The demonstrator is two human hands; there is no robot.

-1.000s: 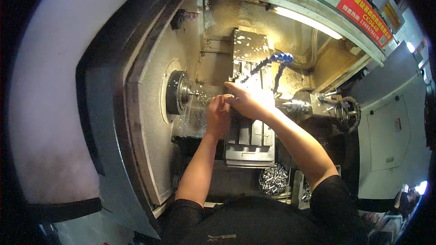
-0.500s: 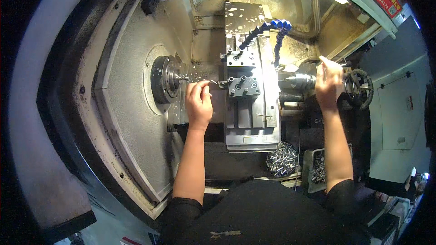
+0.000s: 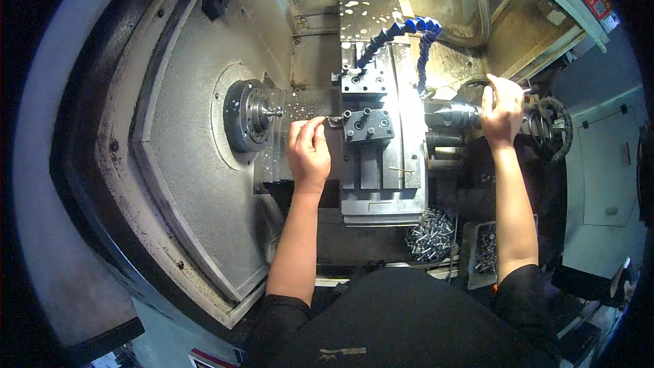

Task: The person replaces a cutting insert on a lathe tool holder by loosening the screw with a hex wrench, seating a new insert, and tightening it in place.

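My left hand [image 3: 310, 157] is in front of the chuck [image 3: 246, 116], its fingertips pinched together. They are close beside the cutting tool [image 3: 334, 122] on the near tool block [image 3: 368, 125]; whatever they hold is too small or hidden. A small shiny metal part [image 3: 276, 112] sticks out of the chuck's centre, apart from the hand. On the right, my right hand [image 3: 503, 114] is closed at the tailstock [image 3: 460, 115], just behind its pointed nose. The fingers and palm hide what it grips there, so I cannot tell its kind.
A blue segmented coolant hose [image 3: 398, 29] arches over the far tool block [image 3: 363, 82]. Heaped small metal pins [image 3: 430, 235] lie below the slide [image 3: 383, 209], beside a grey tray [image 3: 470, 276] with more parts. A handwheel [image 3: 562, 129] stands at the right.
My left hand has moved a little right, away from the chuck and nearer the cutting tool. My right hand stays at the tailstock, its fingers more curled. The whole view has shifted slightly.
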